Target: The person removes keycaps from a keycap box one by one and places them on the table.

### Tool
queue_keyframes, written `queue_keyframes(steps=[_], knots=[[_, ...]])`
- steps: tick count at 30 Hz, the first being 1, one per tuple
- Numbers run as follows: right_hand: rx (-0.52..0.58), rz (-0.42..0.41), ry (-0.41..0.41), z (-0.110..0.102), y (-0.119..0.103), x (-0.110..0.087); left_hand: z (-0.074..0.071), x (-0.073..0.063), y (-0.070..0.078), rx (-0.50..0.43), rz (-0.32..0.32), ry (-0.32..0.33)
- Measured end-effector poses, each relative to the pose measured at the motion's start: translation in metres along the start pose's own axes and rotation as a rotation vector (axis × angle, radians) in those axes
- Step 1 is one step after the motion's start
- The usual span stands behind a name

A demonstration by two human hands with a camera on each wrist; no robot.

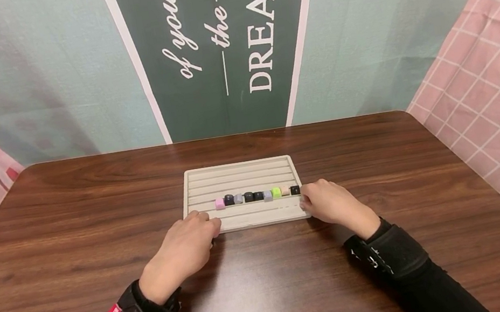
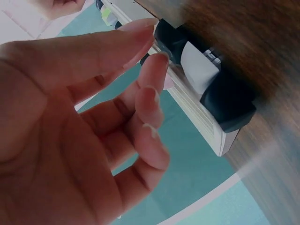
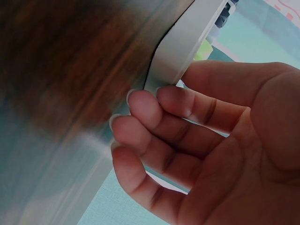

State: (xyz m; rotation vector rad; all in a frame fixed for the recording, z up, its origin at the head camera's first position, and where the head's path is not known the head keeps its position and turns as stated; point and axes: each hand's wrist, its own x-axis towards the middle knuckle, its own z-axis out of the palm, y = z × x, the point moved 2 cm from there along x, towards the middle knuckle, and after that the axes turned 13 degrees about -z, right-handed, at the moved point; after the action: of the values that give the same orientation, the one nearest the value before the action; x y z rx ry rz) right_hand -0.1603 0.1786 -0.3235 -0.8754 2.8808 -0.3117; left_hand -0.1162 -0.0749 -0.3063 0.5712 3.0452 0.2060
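Observation:
A white ridged tray (image 1: 250,221) lies on the table, with a row of small keycaps across it, among them a pink keycap (image 1: 220,204) and a lime green keycap (image 1: 276,192). My left hand (image 1: 185,245) is over the tray's front left corner. In the left wrist view its thumb and index fingertip pinch a black keycap (image 2: 171,40); beside that sit a white keycap (image 2: 199,68) and another black keycap (image 2: 227,103), hidden from the head view. At the right end, my right hand (image 1: 333,203) grips the tray's edge, thumb at the rim and curled fingers against the side.
The brown wooden table (image 1: 69,223) extends around the tray. A green and teal cloth with white lettering (image 1: 218,46) hangs behind it. Pink patterned cloths flank the left and right sides. Both wrists wear black bands.

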Motion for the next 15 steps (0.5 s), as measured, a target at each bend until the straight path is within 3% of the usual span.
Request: queue_keyframes(steps=[15], knots=[[-0.007,-0.008,0.005,-0.0011,-0.0006,-0.0017,-0.0023,-0.0012,-0.0011,0.005,0.002,0.006]])
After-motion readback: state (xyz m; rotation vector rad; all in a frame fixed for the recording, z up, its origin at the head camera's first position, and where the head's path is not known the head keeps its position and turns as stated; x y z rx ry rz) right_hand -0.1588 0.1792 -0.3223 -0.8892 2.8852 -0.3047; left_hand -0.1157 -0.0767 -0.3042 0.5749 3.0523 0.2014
